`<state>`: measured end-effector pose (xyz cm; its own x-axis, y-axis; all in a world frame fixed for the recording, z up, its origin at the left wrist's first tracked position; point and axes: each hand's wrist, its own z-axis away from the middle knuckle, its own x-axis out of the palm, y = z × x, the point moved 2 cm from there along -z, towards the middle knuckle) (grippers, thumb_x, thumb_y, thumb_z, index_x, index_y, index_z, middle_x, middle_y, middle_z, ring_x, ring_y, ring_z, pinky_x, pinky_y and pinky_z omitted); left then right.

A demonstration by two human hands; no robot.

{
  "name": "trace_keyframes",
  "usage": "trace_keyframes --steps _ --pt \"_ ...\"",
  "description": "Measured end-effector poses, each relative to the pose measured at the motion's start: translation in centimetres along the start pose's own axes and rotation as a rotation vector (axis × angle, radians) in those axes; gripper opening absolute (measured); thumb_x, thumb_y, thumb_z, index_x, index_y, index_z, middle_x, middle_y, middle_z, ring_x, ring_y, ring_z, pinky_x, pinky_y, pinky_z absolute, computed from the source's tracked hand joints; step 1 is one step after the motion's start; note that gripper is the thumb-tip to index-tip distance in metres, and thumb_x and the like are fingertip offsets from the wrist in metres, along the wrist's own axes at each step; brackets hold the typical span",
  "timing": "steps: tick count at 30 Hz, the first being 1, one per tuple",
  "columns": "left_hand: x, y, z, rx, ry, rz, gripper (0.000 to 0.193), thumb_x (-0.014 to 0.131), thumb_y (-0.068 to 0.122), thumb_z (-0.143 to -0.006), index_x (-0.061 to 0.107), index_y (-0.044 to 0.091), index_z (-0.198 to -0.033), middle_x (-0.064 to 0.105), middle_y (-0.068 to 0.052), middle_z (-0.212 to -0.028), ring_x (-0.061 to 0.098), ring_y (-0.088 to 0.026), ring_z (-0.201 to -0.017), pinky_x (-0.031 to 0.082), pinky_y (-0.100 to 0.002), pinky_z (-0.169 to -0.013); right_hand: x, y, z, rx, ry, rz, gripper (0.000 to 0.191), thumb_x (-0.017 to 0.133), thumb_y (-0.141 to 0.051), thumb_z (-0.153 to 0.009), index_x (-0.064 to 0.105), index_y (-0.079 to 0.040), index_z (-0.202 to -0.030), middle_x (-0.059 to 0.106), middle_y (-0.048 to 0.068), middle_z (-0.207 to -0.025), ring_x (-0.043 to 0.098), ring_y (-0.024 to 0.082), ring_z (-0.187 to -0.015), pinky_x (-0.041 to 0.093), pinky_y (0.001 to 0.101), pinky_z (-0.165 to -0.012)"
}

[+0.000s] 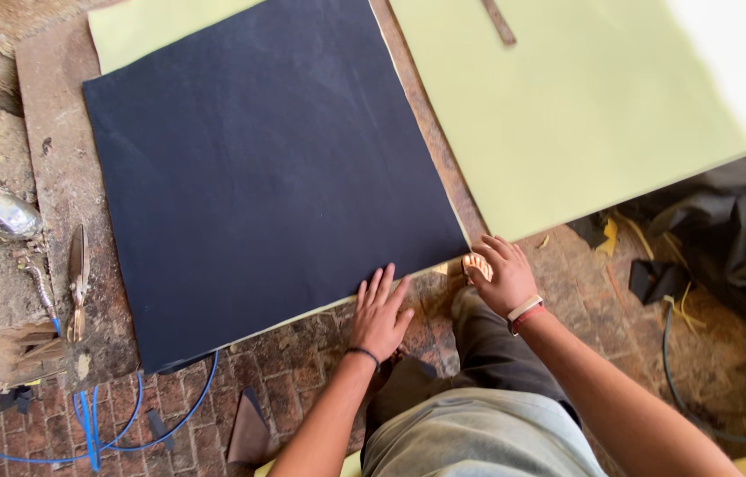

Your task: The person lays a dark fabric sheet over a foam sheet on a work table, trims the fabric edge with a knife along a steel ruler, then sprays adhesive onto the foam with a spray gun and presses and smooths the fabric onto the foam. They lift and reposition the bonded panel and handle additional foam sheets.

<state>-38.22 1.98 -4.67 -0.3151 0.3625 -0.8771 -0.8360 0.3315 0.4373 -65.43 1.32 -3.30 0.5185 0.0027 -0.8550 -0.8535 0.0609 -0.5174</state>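
Big matte black sheet [258,168]; L hand [379,311] flat at near edge

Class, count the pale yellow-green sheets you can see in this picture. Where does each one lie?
2. One pale yellow-green sheet lies bare at upper right. The other lies under the black sheet, showing only at its edges. More may be hidden beneath.

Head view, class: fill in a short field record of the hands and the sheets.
Left hand: left hand flat, fingertips on the large black square sheet
Right hand: right hand at the sheet's near right corner, over a small orange ridged object
Underlay: pale yellow sheet beneath
Beside: second pale yellow sheet
Floor: brick floor
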Motion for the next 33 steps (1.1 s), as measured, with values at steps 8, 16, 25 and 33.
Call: trace_keyframes --steps 8,16,25,33 --pt "-2.8 1.8 -9.0 -0.423 0.059 -0.033 0.072 0.056 0.048 -0.099 0.026 0.024 -0.160 0.010 -0.013 -0.170 0.011 -0.033 -0.156 0.011 -0.051 -0.125 -8.2 6.2 -23.5 0.110 0.076 -0.151 0.047 0.073 -0.028 -0.090 0.062 -0.006 -0.131 0.050 0.017 -0.150 0.048 0.037 -0.136 0.043 0.0457 -0.109" --pt "-4.8 4.7 -18.2 -0.698 -0.190 -0.001 0.087 0.067 0.055 -0.092 0.018 0.038 -0.162 -0.002 -0.017 -0.172 0.004 -0.038 -0.158 0.016 -0.060 -0.123 -10.9 8.7 -43.5 0.184 0.082 -0.106 0.075 0.080 -0.037 -0.091 0.048 0.001 -0.147 0.052 0.025 -0.143 0.054 0.039 -0.129 0.044 0.0462 -0.109" --pt "-6.0 4.0 -18.1 -0.710 -0.379 -0.014 0.117 0.083 0.057 -0.075 0.008 0.043 -0.163 -0.013 -0.018 -0.170 -0.003 -0.041 -0.158 0.017 -0.066 -0.121 -8.2 8.2 -44.9 0.393 -0.169 -0.451 0.044 0.075 -0.006 -0.084 0.054 -0.003 -0.122 0.070 0.010 -0.093 0.066 0.018 -0.068 0.056 0.0349 -0.060" --pt "-4.5 4.2 -16.7 -0.375 -0.376 -0.166 0.096 0.071 0.066 -0.081 0.018 0.048 -0.160 -0.009 -0.014 -0.171 -0.005 -0.044 -0.156 0.007 -0.076 -0.118 -4.6 5.7 -21.1 0.354 -0.378 -0.742 0.057 0.056 -0.002 -0.086 0.048 -0.008 -0.142 0.073 0.020 -0.097 0.072 0.022 -0.074 0.055 0.0358 -0.058"
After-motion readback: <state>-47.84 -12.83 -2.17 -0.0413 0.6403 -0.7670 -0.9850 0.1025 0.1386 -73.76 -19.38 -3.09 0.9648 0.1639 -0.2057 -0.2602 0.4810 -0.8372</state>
